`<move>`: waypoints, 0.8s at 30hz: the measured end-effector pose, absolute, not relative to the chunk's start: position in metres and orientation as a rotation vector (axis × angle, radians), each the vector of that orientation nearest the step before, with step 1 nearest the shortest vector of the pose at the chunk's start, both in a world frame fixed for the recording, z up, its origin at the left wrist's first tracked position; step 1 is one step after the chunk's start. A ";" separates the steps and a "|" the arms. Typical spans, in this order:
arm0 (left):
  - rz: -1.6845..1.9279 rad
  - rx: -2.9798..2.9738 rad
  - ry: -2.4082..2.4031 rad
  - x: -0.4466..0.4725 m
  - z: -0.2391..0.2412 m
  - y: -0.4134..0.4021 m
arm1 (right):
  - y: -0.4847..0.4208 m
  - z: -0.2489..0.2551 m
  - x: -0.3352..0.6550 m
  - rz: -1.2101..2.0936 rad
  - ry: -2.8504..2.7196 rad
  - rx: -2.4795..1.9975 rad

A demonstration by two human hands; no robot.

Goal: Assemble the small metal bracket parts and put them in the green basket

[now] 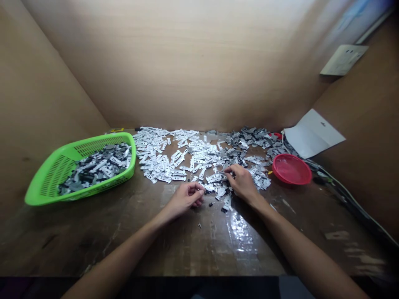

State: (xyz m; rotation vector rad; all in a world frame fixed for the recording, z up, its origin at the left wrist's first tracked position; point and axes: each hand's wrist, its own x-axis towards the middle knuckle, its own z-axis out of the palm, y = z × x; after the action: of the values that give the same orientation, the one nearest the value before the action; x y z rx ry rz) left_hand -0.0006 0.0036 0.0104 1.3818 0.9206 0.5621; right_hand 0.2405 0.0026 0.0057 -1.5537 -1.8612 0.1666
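My left hand (189, 196) rests low over the table with its fingers curled and thumb against the forefinger; a small dark bit shows at the tips, too small to name. To its right, my right hand (240, 179) reaches into the near edge of the pile, thumb and forefinger pinched at a small flat grey piece (223, 172). White flat metal parts (156, 166) with holes lie spread beyond both hands. Darker grey parts (252, 139) are heaped at the back right. Between my hands lie a few loose pieces, among them a small black piece (211, 204).
On the left stands a green basket (43, 174) holding many grey and black parts. A red bowl (292, 169) sits at the right, before a white card (313, 135) and cables. Wooden panels enclose the table (140, 245); a socket (344, 60) is on the right panel.
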 end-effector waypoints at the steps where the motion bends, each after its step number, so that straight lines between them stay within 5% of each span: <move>1: 0.565 1.392 0.915 -0.001 0.010 0.003 | 0.003 0.008 0.245 0.137 -1.835 -1.573; 12: 0.515 1.367 0.920 0.000 0.003 0.002 | -0.014 0.002 0.211 0.353 -2.325 -1.362; 24: 0.474 1.082 0.877 0.001 0.014 -0.002 | -0.023 0.013 0.198 1.143 -1.453 -1.234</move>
State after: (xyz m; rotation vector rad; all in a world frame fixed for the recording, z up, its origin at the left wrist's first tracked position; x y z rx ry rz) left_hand 0.0007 -0.0016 0.0141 1.0823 0.8774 0.4738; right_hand 0.1977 -0.0230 0.0127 -1.2335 -1.4526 1.1430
